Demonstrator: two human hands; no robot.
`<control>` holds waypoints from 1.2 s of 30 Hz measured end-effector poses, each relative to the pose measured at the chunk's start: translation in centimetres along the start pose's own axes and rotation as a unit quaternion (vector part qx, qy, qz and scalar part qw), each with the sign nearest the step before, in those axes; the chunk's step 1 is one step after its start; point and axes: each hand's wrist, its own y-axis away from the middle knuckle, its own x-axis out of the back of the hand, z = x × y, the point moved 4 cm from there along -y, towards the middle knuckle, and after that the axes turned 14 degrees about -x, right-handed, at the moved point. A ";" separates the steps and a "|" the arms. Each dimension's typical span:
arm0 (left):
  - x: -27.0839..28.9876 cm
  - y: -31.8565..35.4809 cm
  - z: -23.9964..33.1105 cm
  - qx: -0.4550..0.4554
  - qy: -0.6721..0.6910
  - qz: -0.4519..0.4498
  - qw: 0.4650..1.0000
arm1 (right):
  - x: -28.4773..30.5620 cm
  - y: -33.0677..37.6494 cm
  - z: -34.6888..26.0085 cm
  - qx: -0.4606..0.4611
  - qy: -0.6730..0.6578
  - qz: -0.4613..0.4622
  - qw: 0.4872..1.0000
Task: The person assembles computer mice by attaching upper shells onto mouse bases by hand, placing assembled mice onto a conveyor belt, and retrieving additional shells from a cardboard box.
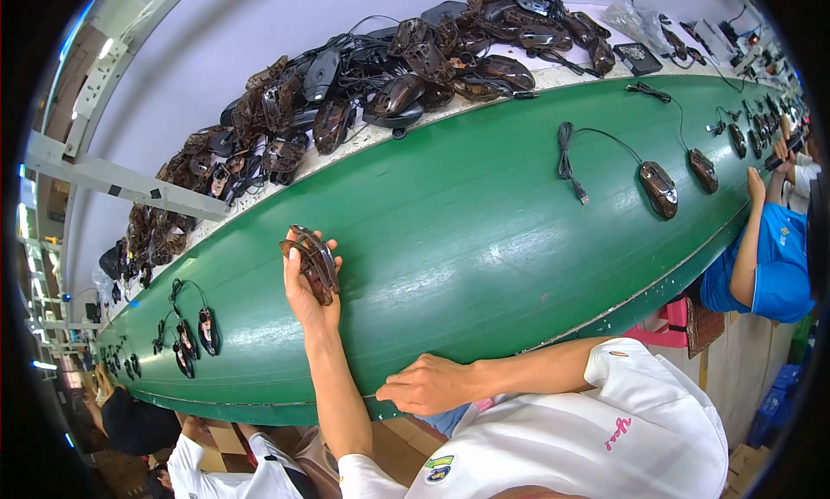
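Over the green belt [450, 265], left of the middle, my left hand [304, 296] is raised with its fingers wrapped round dark brown, glossy mouse shells [313, 261]. They look like two curved pieces lying side by side, with no cord showing. At the belt's near edge rests my right hand [424, 384], back upward and fingers curled inward. Whatever those fingers may hold is hidden. On the belt to the right lie a brown corded mouse [659, 190] and a second mouse [702, 170], both apart from my hands.
A long heap of brown mouse shells and cords [415, 67] covers the pale ledge behind the belt. Several open mice [207, 330] lie on the belt at left. A white metal post [130, 183] juts toward the ledge. Co-workers sit at both sides, one in a blue shirt [778, 257].
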 end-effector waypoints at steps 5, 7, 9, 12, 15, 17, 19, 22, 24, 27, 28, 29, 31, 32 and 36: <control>-0.2 0.0 0.0 -0.001 -0.002 -0.001 1.000 | 0.5 -0.2 -0.3 0.009 -0.022 0.013 1.000; -0.3 0.1 0.1 -0.002 0.000 -0.002 1.000 | 1.1 -0.3 -0.5 0.022 -0.061 0.021 0.998; -0.2 0.1 0.1 -0.005 0.000 0.002 1.000 | 3.2 -1.0 -1.1 0.043 -0.064 0.079 0.994; -0.3 0.2 0.1 -0.002 0.004 -0.004 1.000 | 11.5 -4.3 -1.1 0.026 0.022 0.219 0.975; 0.1 0.0 0.2 -0.004 0.016 -0.005 1.000 | 22.2 -9.0 2.6 0.005 0.129 0.336 0.933; 0.3 0.2 0.4 -0.006 0.018 -0.010 1.000 | 28.9 -11.0 6.6 -0.035 0.166 0.403 0.899; -0.1 0.0 0.1 -0.007 0.025 -0.011 1.000 | 34.6 -11.5 10.6 -0.076 0.275 0.421 0.861; -0.8 0.0 -0.2 0.000 0.026 -0.016 1.000 | 38.5 -11.6 15.8 -0.101 0.378 0.400 0.829; -0.4 -0.1 -0.1 0.003 0.018 -0.013 1.000 | 38.8 -12.3 17.9 -0.116 0.406 0.378 0.824; -0.3 -0.1 0.2 -0.002 0.008 -0.008 1.000 | 39.0 -13.0 19.3 -0.149 0.411 0.320 0.840; -0.2 -0.1 0.3 -0.004 0.005 -0.008 1.000 | 38.9 -13.0 19.6 -0.161 0.412 0.302 0.844; -0.2 -0.1 0.2 -0.003 0.004 -0.006 1.000 | 39.0 -13.0 19.6 -0.161 0.411 0.300 0.846; -0.2 -0.2 0.1 -0.002 0.006 -0.007 1.000 | 39.1 -13.0 19.9 -0.197 0.427 0.275 0.839; -0.2 -0.2 0.1 -0.001 0.007 -0.008 1.000 | 39.2 -13.0 19.9 -0.214 0.435 0.262 0.835; -0.3 -0.2 0.1 -0.003 0.009 -0.011 1.000 | 39.4 -13.1 19.9 -0.267 0.438 0.240 0.824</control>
